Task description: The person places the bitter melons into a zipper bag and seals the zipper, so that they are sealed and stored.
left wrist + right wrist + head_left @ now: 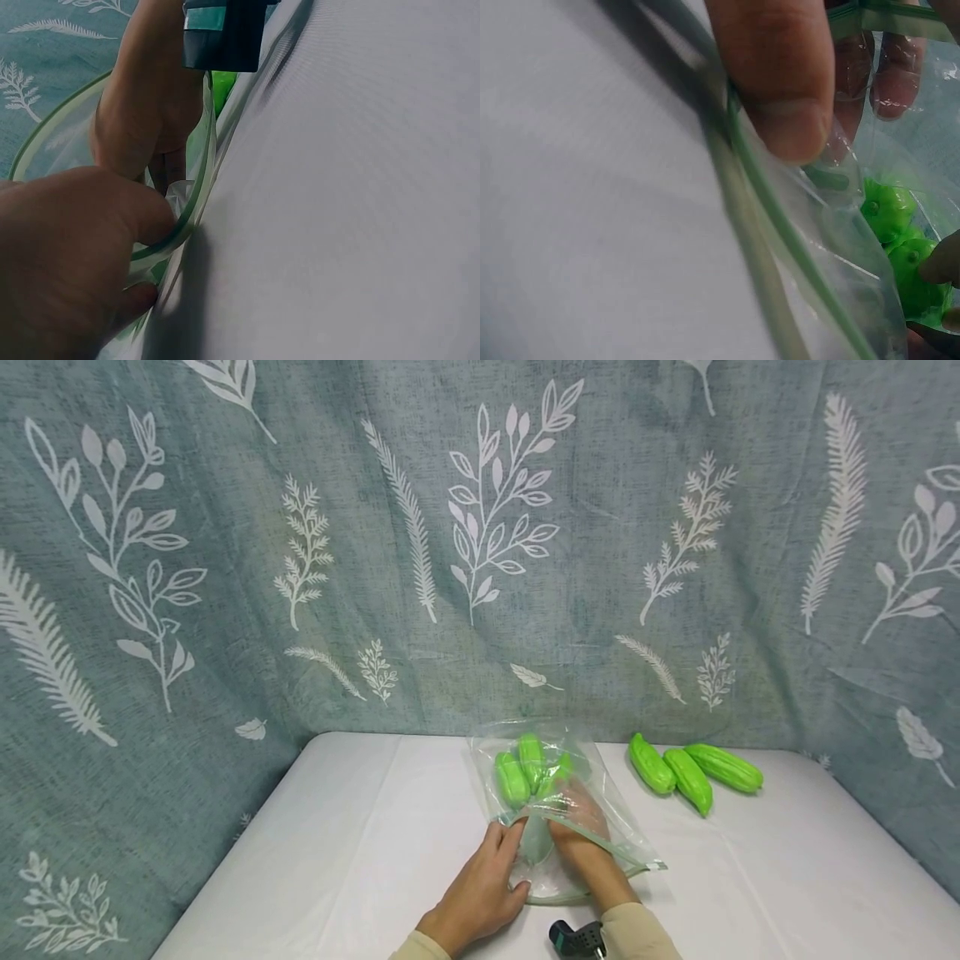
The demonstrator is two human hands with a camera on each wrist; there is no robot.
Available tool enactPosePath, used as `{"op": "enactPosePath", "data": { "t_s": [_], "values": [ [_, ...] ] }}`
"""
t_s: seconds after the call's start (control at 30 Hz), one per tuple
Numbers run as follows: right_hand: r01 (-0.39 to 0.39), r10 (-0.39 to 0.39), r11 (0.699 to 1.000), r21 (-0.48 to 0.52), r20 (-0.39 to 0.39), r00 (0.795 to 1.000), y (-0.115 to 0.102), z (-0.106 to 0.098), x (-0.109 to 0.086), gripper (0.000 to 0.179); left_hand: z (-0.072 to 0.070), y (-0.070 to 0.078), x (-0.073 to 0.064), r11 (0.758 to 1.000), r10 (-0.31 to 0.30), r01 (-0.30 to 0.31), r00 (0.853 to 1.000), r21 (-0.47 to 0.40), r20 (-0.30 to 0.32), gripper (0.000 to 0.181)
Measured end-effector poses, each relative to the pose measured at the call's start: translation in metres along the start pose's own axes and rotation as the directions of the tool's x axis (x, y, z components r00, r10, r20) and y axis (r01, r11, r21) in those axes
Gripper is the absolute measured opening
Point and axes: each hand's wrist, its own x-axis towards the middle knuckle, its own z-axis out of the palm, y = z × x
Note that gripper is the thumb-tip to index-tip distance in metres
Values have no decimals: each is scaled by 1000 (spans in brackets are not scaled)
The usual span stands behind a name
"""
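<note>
A clear zip bag (603, 793) with a green rim lies on the table, its mouth toward me. My left hand (483, 885) holds the rim at the mouth's left side, thumb on one side of the plastic and fingers on the other. Through the mouth reaches my right hand (585, 818), deep inside the bag. Its fingertips grip a ridged green gourd (919, 281), seen partly through plastic. Two more gourds, one on the left (512, 779) and one at the back (531, 760), lie in the bag beside it.
Right of the bag, three similar gourds lie close together: a left one (651, 764), a middle one (688, 779) and a right one (725, 768). A white cloth covers the table (360, 843). Behind it hangs a patterned curtain (420, 677). A black device (577, 937) sits at my right wrist.
</note>
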Motion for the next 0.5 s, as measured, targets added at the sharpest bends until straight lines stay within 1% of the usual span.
{"op": "enactPosePath", "data": {
  "t_s": [0.2, 0.37, 0.5],
  "values": [
    [-23, 24, 999, 35, -28, 999, 0, 0, 0, 58, 1, 1, 0, 1000, 11, -11, 1000, 0, -21, 85],
    [-40, 42, 999, 37, -56, 998, -1, 1, 0, 57, 0, 1, 0, 1000, 29, -29, 998, 4, -57, 82],
    [-63, 64, 998, 22, -59, 996, -3, 3, 0, 56, 0, 0, -1, 999, 33, -33, 996, 5, -81, 82]
  ]
}}
